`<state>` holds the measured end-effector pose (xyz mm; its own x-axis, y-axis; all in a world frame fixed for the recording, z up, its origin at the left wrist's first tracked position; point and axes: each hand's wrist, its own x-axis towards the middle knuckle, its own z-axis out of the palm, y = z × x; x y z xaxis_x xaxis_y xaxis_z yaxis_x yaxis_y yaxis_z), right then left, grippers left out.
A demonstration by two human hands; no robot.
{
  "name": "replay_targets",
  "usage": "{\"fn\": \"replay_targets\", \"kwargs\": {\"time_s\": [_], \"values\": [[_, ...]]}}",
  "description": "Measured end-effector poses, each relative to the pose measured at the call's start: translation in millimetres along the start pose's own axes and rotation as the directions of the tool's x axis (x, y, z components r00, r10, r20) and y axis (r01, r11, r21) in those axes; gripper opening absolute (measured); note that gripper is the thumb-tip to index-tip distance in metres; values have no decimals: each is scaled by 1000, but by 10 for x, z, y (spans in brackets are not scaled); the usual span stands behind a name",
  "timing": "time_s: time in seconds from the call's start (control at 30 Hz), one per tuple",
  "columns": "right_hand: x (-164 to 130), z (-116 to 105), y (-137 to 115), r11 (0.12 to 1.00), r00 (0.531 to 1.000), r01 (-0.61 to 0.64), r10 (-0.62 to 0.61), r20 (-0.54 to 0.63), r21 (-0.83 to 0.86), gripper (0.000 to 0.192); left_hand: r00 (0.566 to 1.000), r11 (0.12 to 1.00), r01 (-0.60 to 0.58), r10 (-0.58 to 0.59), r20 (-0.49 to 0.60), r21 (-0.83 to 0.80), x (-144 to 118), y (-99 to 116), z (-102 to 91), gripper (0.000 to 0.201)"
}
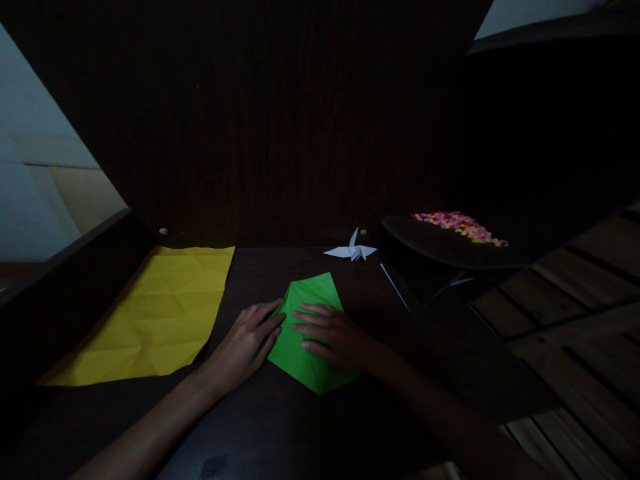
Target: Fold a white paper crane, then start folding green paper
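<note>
A sheet of bright green origami paper (295, 360), with a fold peaking at its upper edge, lies on the dark wooden tabletop (240, 427). My left hand (254, 333) rests at the paper's left edge, fingers stretched out and fingertips touching it. Across the right half of the sheet lies my right hand (333, 335), palm down with its fingers spread flat. It covers part of the paper. Just beyond the green sheet stands a white folded paper crane (353, 252), apart from both hands.
A creased yellow sheet (160, 313) lies to the left, beside a low dark side wall (65, 267). An upright dark panel (290, 133) closes off the back. On the right, a dark curved shelf (415, 240) carries pink and yellow decorations (460, 225). Wooden slats (575, 333) lie below right.
</note>
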<state>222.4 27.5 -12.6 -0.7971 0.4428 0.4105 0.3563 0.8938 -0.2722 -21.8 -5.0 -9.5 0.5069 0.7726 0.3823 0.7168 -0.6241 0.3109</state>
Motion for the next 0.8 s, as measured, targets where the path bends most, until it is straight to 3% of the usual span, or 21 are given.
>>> {"fn": "replay_targets", "kwargs": {"time_s": [0.17, 0.33, 0.53, 0.7, 0.8], "values": [[27, 9, -17, 997, 989, -78, 78, 125, -8, 44, 1000, 999, -22, 22, -5, -30, -2, 12, -17, 33], [41, -8, -7, 987, 972, -157, 159, 171, -24, 52, 999, 997, -36, 35, -3, -69, -2, 14, -19, 33], [35, 47, 25, 958, 948, -281, 287, 137, -59, 61, 999, 994, -38, 41, 31, -99, -27, -1, -1, 36], [34, 62, 39, 926, 926, -376, 373, 58, 42, 85, 994, 984, -72, 84, 73, -161, -26, 8, -25, 42], [34, 44, 39, 925, 928, -371, 371, 21, 80, 92, 991, 974, -92, 110, 79, -208, -19, 18, -37, 45]]}}
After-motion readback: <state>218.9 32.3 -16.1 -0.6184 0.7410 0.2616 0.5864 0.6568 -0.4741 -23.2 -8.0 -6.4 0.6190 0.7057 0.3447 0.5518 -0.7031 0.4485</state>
